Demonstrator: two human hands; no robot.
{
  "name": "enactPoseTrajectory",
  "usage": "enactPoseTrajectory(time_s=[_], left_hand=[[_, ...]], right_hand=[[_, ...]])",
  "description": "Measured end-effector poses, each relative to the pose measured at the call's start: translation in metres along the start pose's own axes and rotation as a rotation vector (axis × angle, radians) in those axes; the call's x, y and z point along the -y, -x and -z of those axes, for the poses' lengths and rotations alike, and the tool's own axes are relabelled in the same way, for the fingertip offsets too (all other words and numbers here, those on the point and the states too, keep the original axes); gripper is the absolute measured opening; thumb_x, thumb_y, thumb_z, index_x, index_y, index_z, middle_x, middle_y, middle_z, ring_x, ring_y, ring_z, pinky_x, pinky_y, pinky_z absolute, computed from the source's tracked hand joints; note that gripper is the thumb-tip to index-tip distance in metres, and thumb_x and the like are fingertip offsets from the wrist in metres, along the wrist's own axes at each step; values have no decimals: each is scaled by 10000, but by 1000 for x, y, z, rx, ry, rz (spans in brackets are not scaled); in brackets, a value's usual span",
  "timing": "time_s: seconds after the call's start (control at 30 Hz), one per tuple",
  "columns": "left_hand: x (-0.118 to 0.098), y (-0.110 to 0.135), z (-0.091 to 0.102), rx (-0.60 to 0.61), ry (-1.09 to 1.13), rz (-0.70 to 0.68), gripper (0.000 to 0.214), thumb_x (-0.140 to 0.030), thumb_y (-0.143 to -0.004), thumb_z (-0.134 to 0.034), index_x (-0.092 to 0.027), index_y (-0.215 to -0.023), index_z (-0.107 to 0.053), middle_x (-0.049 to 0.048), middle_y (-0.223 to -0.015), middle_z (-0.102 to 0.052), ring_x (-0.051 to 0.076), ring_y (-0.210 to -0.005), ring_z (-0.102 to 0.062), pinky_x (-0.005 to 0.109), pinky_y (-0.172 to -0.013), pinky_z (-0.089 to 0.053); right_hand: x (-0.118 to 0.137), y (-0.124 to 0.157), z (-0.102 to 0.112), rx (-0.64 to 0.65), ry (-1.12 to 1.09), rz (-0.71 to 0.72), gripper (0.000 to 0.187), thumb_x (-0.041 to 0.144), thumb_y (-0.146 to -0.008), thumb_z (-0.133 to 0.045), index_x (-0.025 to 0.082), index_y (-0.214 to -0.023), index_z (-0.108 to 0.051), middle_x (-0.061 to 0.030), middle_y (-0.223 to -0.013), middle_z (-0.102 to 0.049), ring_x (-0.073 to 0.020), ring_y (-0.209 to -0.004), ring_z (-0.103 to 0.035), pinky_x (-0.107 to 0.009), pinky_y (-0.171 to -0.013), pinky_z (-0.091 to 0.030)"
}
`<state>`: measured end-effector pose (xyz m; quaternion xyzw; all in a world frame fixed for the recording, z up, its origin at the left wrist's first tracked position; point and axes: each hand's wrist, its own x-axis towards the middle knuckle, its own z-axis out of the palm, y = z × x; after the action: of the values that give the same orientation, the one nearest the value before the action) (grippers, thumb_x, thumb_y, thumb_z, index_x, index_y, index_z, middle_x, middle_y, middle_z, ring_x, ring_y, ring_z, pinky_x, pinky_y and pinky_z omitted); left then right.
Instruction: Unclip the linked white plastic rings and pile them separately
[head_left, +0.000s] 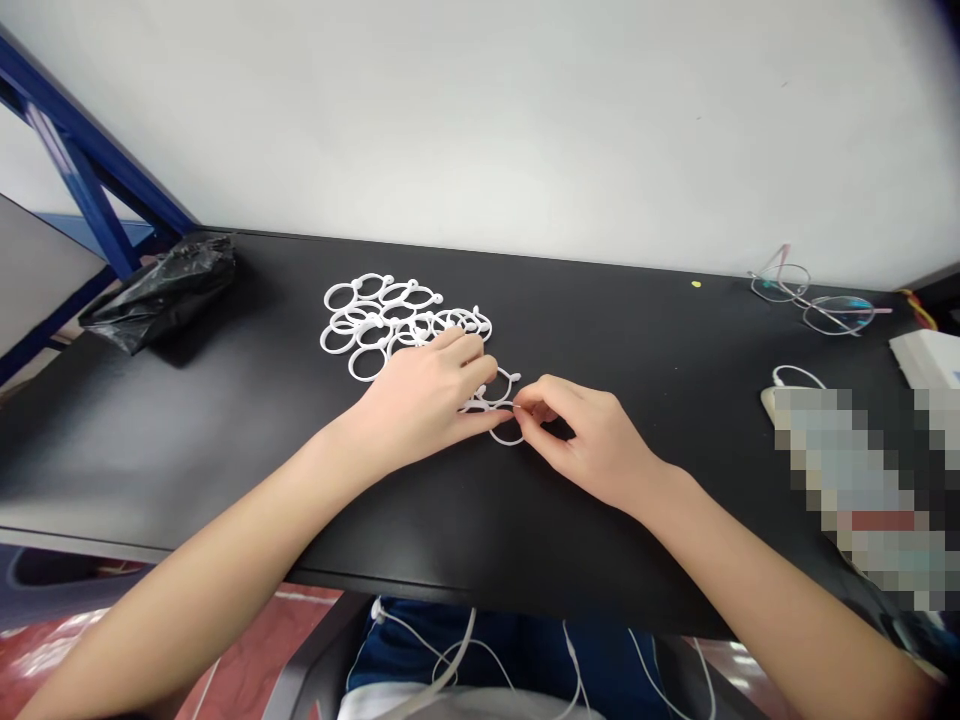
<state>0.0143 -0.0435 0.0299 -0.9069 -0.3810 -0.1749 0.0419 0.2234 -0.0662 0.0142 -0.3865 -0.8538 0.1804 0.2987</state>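
Observation:
Several white plastic rings with small eyelets point(373, 321), like curtain rings, lie in an overlapping cluster on the black table point(300, 440). My left hand point(424, 395) reaches over the near right side of the cluster and hides part of it. Its fingers are bent, with the thumb stretched along a white ring point(508, 442) just above the tabletop. Thumb and index finger of my right hand point(589, 430) pinch that same ring at its right edge. Another white ring point(498, 401) lies close behind it, partly under my left fingers. Fingertips cover the joint between these rings.
A crumpled black plastic bag point(169, 290) lies at the back left by a blue metal frame point(94, 190). Eyeglasses point(836, 315) rest at the back right, beyond a pixelated device-like object point(855, 480) with a white cable. White cables point(480, 645) hang across my lap.

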Motion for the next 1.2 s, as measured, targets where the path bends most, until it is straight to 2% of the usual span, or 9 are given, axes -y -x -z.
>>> enactPoseTrajectory(time_s=[0.13, 0.27, 0.47, 0.67, 0.8, 0.9, 1.0, 1.1, 1.2], left_hand=[[3, -1, 3, 86, 2, 69, 297, -427, -846, -686, -143, -864, -600, 33, -868, -598, 165, -788, -578, 228, -504, -335], [3, -2, 11, 141, 42, 113, 334, -471, -847, -652, -145, -901, -608, 36, -892, -580, 137, -679, -542, 230, -486, -324], [5, -1, 20, 208, 89, 87, 152, -225, -785, -577, -146, -906, -626, 30, -890, -572, 125, -641, -526, 246, -534, -381], [4, -2, 12, 293, 45, 85, 205, -84, -778, -499, -158, -920, -627, 27, -871, -628, 148, -661, -577, 247, -512, -345], [4, -2, 11, 314, 61, 100, 213, -75, -800, -487, -168, -938, -620, 13, -870, -658, 133, -623, -569, 248, -522, -343], [8, -2, 15, 269, 101, 110, 158, -109, -822, -505, -180, -914, -612, 2, -886, -663, 133, -652, -578, 248, -554, -362], [15, -1, 19, 239, 92, 145, 119, -132, -844, -507, -185, -883, -606, 2, -870, -652, 150, -698, -590, 254, -578, -367], [23, 0, 21, 286, 85, 187, 110, -127, -835, -509, -188, -833, -600, 0, -832, -635, 154, -694, -584, 258, -602, -374], [27, 1, 21, 325, 59, 217, 115, -129, -828, -511, -193, -842, -605, 4, -868, -628, 158, -693, -584, 263, -603, -375]], right_hand=[[0, -1, -1, 12, 34, -2, 120, 118, -909, -496, 182, -839, -569, -3, -731, -608, -124, -653, -572, -238, -593, -457], [-1, -1, -2, 5, 50, -13, 111, 104, -894, -515, 181, -837, -572, -10, -744, -619, -137, -685, -575, -251, -616, -470], [-3, -1, -2, 7, 74, -89, 92, 100, -862, -550, 186, -854, -581, -9, -746, -591, -156, -726, -577, -262, -630, -483], [-5, -1, 0, 23, 123, -253, 83, 128, -847, -617, 173, -916, -620, -26, -858, -602, -163, -772, -602, -264, -621, -472], [-6, -2, 2, 59, 124, -307, 79, 119, -865, -594, 177, -871, -647, -21, -854, -605, -153, -755, -594, -261, -610, -452], [-7, -2, 2, 52, 81, -313, 113, 95, -856, -594, 183, -827, -658, -12, -835, -599, -142, -732, -585, -257, -607, -443], [-7, -2, 1, 27, 60, -301, 97, 118, -863, -605, 185, -825, -665, -21, -902, -604, -133, -721, -578, -261, -609, -445], [-6, -2, 0, 29, 49, -285, 92, 136, -877, -595, 187, -832, -657, -40, -1001, -610, -138, -752, -582, -266, -612, -445], [-7, -3, 1, 63, 35, -272, 113, 124, -890, -571, 191, -832, -640, -37, -974, -628, -157, -811, -590, -268, -630, -441]])
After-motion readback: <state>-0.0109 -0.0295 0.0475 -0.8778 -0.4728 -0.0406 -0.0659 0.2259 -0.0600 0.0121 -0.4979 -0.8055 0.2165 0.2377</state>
